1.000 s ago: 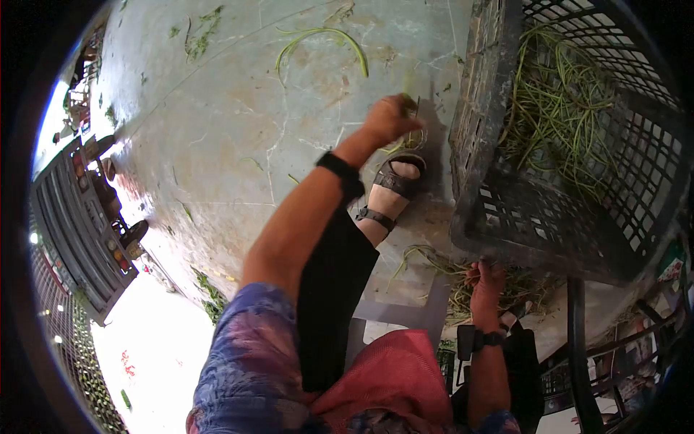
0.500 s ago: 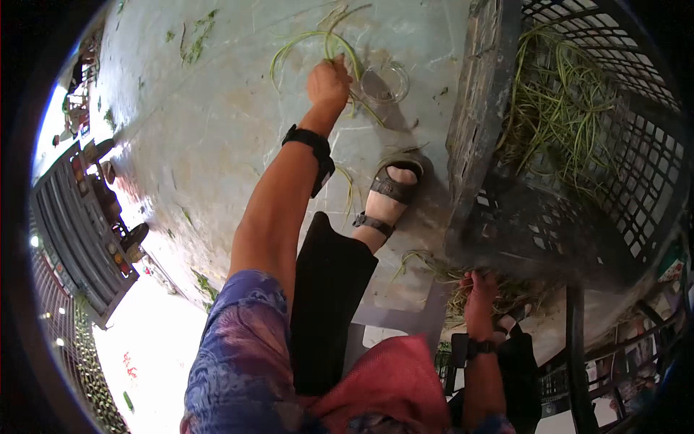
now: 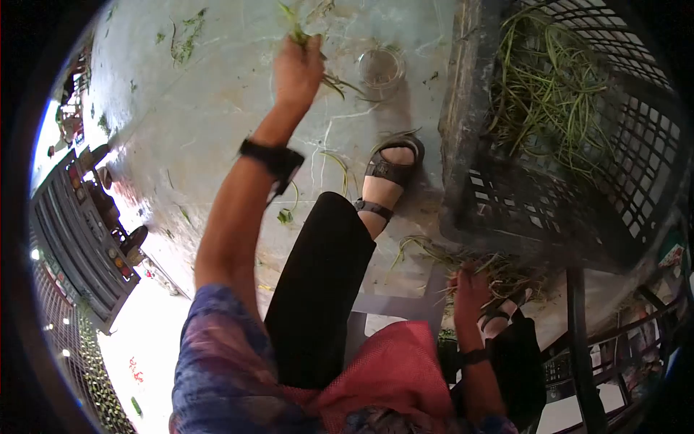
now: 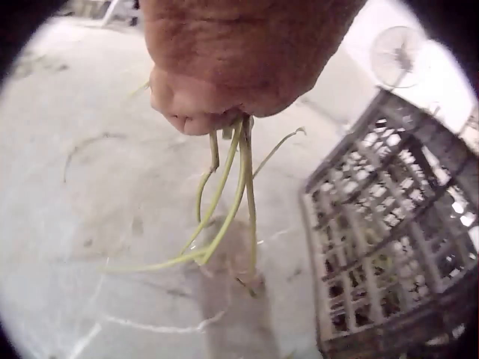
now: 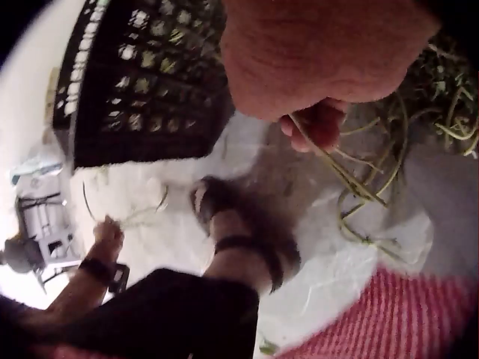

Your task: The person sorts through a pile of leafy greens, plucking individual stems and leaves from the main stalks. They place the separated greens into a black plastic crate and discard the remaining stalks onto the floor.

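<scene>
My left hand [image 3: 298,76] is stretched out above the floor, gripping several long green stems [image 3: 334,85]. In the left wrist view the fingers of that hand [image 4: 232,67] are curled round the stems [image 4: 243,176], which dangle below. My right hand [image 3: 471,293] is low beside the heap of stems [image 3: 510,271], below the black crate [image 3: 535,242]. Seen from the right wrist, this hand [image 5: 322,67] pinches thin stems [image 5: 337,170] between curled fingers. Many tangled green stems [image 3: 553,94] lie inside the crate.
A sandalled foot [image 3: 390,168] stands between my hands, near the crate. A clear round object [image 3: 380,68] sits on the floor [image 3: 217,116], with leaf scraps [image 3: 186,45] farther left. A dark chair frame [image 3: 576,329] stands at lower right.
My left hand has moved left and farther out across the floor and now holds the stems that lay there. My right hand has stayed by the heap, shifting slightly left.
</scene>
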Motion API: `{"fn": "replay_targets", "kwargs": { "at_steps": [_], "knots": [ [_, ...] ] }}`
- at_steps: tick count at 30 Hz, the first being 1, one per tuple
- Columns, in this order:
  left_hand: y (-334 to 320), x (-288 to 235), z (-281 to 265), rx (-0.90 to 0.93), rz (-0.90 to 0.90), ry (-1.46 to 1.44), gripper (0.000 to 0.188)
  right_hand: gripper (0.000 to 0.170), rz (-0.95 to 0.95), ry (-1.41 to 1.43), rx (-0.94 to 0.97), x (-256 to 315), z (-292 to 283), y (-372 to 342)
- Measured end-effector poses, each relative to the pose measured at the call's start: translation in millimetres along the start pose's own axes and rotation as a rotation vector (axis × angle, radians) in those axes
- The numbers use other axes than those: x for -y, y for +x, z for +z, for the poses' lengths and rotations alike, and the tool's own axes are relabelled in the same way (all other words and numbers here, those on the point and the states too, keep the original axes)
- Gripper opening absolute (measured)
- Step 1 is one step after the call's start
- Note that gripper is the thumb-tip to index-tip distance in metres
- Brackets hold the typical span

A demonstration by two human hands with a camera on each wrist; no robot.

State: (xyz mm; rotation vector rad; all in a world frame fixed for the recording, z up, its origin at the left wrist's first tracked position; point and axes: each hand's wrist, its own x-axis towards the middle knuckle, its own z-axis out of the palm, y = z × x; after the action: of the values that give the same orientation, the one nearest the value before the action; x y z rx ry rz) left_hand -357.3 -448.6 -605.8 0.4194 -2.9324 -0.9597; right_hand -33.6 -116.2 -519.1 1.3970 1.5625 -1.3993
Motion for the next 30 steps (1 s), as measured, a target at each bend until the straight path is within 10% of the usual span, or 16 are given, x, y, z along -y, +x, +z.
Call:
{"fn": "replay_targets", "kwargs": {
  "at_steps": [6,10,14,17,19,21,24,30],
  "knots": [
    [-38,-191,-145,-0.124,0.167,-0.568,0.02,0.01,-0.394,0.221,0.112,99,18,-112],
    [-39,-250,-170,0.08,0.688,-0.562,0.016,0.014,-0.757,0.167,0.02,164,-25,-143],
    [-35,-368,-162,1.091,-0.153,-0.234,0.058,0.049,-0.942,0.13,0.14,216,-51,-100],
    [-40,-300,-154,0.756,0.354,-0.464,0.068,0.068,-0.834,0.24,0.14,234,-47,-69],
    [-31,-241,-144,0.511,0.204,-0.535,0.073,0.066,-0.721,0.329,0.041,229,-51,-56],
    [-44,-163,-140,0.311,0.316,-0.374,0.028,0.062,-0.739,0.287,0.003,213,-57,-44],
    [-90,-28,-102,0.162,-0.074,-0.038,0.028,0.051,-0.781,0.218,-0.106,180,-53,-54],
    [-193,66,-39,0.571,-0.334,0.121,0.026,0.036,-0.599,-0.06,-0.169,93,-47,-64]
  ]
}}
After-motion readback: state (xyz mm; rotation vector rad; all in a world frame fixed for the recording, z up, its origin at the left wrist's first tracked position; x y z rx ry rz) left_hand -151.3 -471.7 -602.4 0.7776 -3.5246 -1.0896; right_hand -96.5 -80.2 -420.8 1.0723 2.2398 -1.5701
